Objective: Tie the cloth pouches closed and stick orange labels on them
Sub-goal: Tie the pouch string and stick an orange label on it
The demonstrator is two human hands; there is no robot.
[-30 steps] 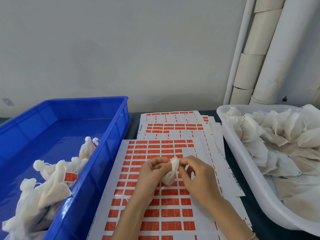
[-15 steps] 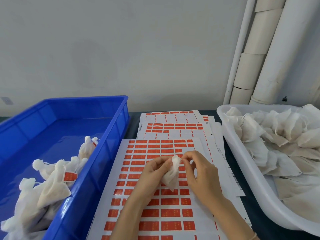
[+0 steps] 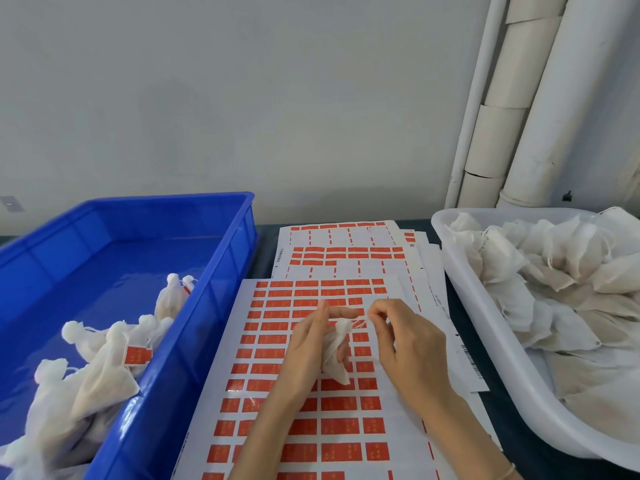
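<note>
Cinching one pouch shut, centre of the frame, over the labels.

My left hand (image 3: 304, 344) grips the small cloth pouch (image 3: 334, 355) near its gathered neck. My right hand (image 3: 408, 344) pinches the drawstring (image 3: 360, 319) between thumb and fingertip and holds it out taut to the right. I judge the hands are held apart so the pull closes the mouth for knotting. I work just above the top label sheet (image 3: 277, 414), so an orange label is within easy reach; this pouch shows none yet. The white tub (image 3: 460, 292) at right holds the loose pouches (image 3: 554, 271). The blue bin (image 3: 221, 271) at left holds the tied pouches (image 3: 104, 372), one showing its orange tag (image 3: 137, 355), so work passes right to left.
</note>
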